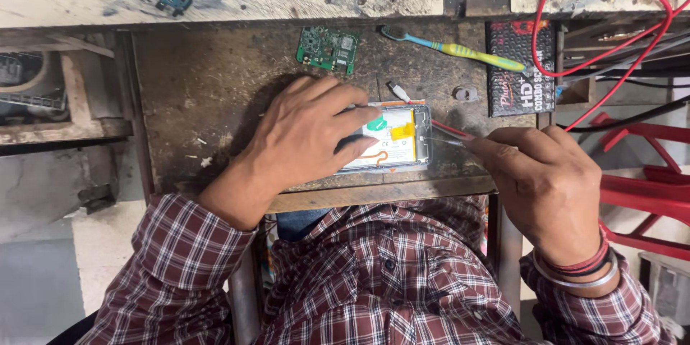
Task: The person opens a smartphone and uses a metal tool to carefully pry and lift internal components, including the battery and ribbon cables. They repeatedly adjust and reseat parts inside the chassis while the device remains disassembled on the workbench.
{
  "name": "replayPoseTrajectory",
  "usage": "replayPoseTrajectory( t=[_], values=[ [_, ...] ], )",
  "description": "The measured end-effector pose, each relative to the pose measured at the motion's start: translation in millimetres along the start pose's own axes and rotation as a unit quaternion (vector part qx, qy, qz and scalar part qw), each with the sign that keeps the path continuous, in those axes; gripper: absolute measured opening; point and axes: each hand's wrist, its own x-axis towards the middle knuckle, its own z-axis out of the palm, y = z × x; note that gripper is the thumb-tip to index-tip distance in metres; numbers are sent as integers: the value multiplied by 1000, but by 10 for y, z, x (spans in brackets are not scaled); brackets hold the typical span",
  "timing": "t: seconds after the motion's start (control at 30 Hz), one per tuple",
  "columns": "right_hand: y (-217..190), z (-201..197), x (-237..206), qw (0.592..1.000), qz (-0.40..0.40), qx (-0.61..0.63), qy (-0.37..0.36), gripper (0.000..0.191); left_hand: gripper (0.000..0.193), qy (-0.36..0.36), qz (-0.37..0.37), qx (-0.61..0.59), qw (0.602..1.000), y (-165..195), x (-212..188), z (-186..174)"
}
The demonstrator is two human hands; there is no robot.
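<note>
A worker in a maroon-and-white plaid shirt, cuffs buttoned just behind each wrist; red thread bands and a metal bangle circle the wrist behind the right hand [548,185].

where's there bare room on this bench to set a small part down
Bare dark bench lies left of the left hand, below the green circuit board. A smaller gap sits between the toothbrush and the opened phone. The right side is crowded: right hand, probe, black packet, red wires.
</note>
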Motion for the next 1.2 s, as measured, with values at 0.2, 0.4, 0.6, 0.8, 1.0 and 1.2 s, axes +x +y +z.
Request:
replayPoseTrajectory(
  t=[0.2,0.4,0.6,0.8,1.0,1.2],
  values=[
    [-28,-10,10,1000,-3,-13,-25,24,29,0,-7,-7,1000,-55,-39,26],
    [-92,2,32,999,-10,-26,-30,25,29,4,-11,-10,1000,-66,-57,29],
    [-207,-62,89,998,-10,-46,-52,21,29,3,-14,-9,1000,-62,-67,14],
    [-366,-140,205,993,-8,-71,-93,19,30,0,-17,-16,1000,-77,-96,13],
    [-452,-249,351,963,-201,-145,-103,34,32,-4,-21,-14,1000,-31,-91,-75],
    [-478,-236,437,897,-219,-305,-235,8,33,-4,-30,-30,999,31,-98,-180]
  ],
)
